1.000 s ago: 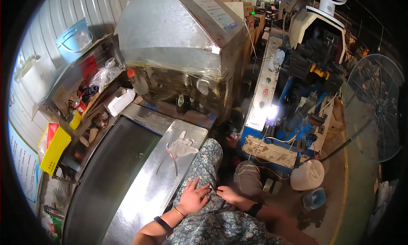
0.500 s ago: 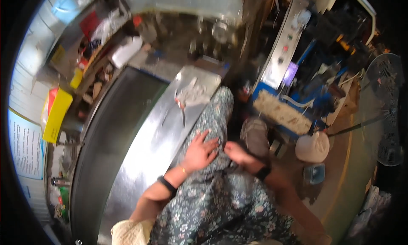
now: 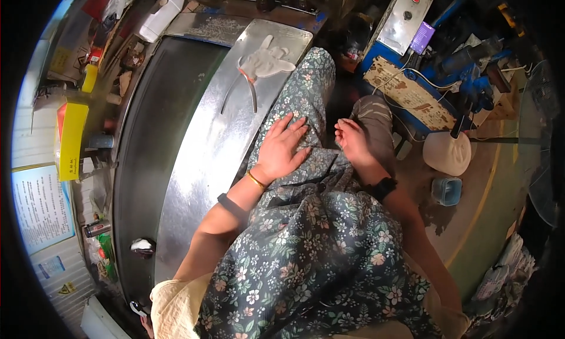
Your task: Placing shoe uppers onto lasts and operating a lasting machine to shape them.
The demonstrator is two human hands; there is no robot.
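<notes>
My left hand point(image 3: 282, 150) lies palm down with fingers spread on the dark floral apron point(image 3: 288, 245) over my left thigh; it holds nothing. Over my right thigh, my right hand point(image 3: 352, 142) has its fingers curled inward. Whether anything small is inside them is hidden. Ahead of my left hand, on a shiny metal ledge point(image 3: 194, 162), lies a pair of pliers point(image 3: 254, 97) with grey handles and orange-red parts. A pale work glove point(image 3: 268, 62) covers their head. Neither hand touches the pliers or the glove.
Left of the ledge runs a dark belt point(image 3: 159, 121), with a small black-and-white object point(image 3: 142, 246) on it. A yellow box point(image 3: 72, 142) stands farther left. On the right are a machine with a control panel point(image 3: 406, 18), a whitish jug point(image 3: 446, 153) and a blue tub point(image 3: 446, 190).
The view has tilted down, so the ledge and pliers sit higher. My left hand stays on my thigh. My right hand has turned and moved slightly away from the left.
</notes>
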